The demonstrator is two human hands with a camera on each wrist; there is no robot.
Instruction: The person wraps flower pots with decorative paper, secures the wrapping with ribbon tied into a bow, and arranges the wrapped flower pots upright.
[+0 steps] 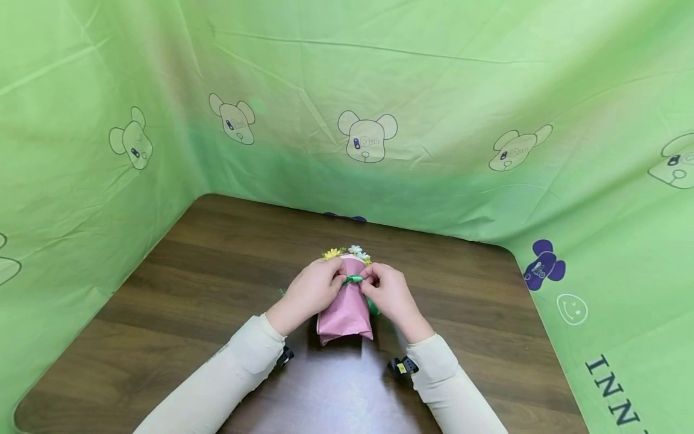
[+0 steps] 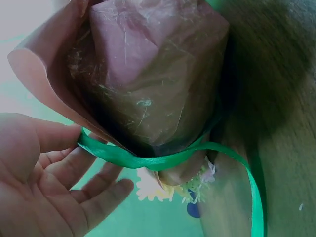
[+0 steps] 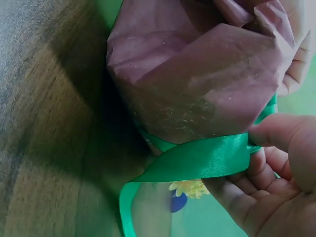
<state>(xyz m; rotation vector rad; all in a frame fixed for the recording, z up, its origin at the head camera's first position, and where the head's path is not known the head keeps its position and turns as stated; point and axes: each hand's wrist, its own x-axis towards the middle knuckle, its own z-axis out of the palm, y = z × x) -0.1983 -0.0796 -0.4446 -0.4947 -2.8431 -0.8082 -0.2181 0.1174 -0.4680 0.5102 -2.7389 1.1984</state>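
Observation:
A small bouquet in pink wrapping paper (image 1: 344,313) lies on the table with its flared paper end toward me. Yellow flowers (image 1: 332,254) and pale blue-white flowers (image 1: 355,249) show at the far end. Around the wrap's narrowed part runs a satiny green ribbon (image 1: 355,279). My left hand (image 1: 317,286), on the left side, pinches the ribbon (image 2: 168,160) between thumb and finger, the other fingers loosely spread. From the right, my right hand (image 1: 391,292) pinches the ribbon (image 3: 212,155) too. Loose ribbon hangs down beside the paper in both wrist views.
The dark wood table (image 1: 190,283) has rounded far corners. Green cloth (image 1: 271,54) printed with bear heads hangs behind it and along both sides. A black wrist device (image 1: 402,366) sits under the right sleeve, another (image 1: 284,357) under the left.

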